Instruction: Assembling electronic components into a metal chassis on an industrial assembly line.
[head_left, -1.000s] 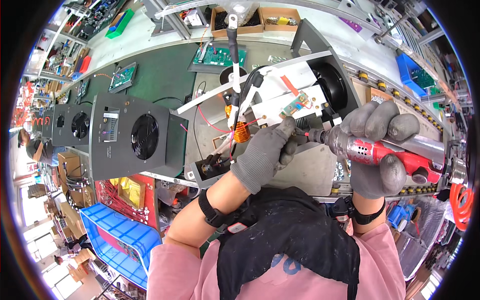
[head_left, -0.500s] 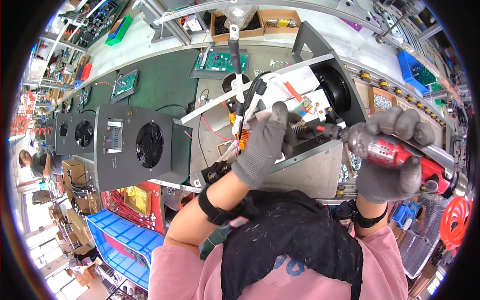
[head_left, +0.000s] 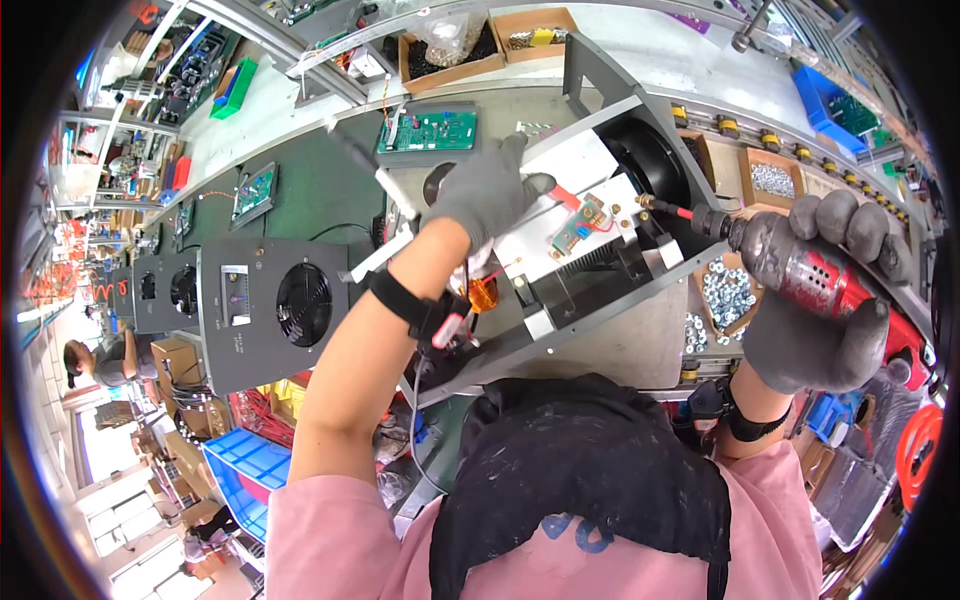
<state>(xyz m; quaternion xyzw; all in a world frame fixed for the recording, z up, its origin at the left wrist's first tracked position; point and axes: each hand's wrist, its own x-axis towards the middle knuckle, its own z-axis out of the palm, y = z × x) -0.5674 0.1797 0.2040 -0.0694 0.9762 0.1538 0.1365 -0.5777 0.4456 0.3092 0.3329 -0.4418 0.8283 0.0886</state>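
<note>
My left hand [head_left: 487, 195], in a grey glove, lies over the far left part of an open grey metal chassis [head_left: 590, 322]. Its fingers are spread, with the thumb near the white block [head_left: 590, 155]. A black-and-white thick cable [head_left: 352, 148], smeared by motion, leans out left of this hand. My right hand [head_left: 805, 345], gloved too, grips a red and grey power screwdriver [head_left: 800, 265]. The bit points left, its tip at a brass-coloured fastener beside the black fan [head_left: 652, 160]. A small green circuit board [head_left: 583, 225] with a red wire sits on the white part.
Several grey fan housings [head_left: 275, 345] line the bench at left. A green circuit board [head_left: 435, 130] lies behind the chassis. Cartons of nuts [head_left: 728, 290] and black parts [head_left: 450, 72] stand around. An orange coiled hose [head_left: 918, 455] hangs at right; a person [head_left: 110, 362] works far left.
My left hand has moved from mid-chassis toward its far left side, fingers now spread. The upright cable has swung left. The screwdriver's tip has shifted farther away, up to the fastener by the fan.
</note>
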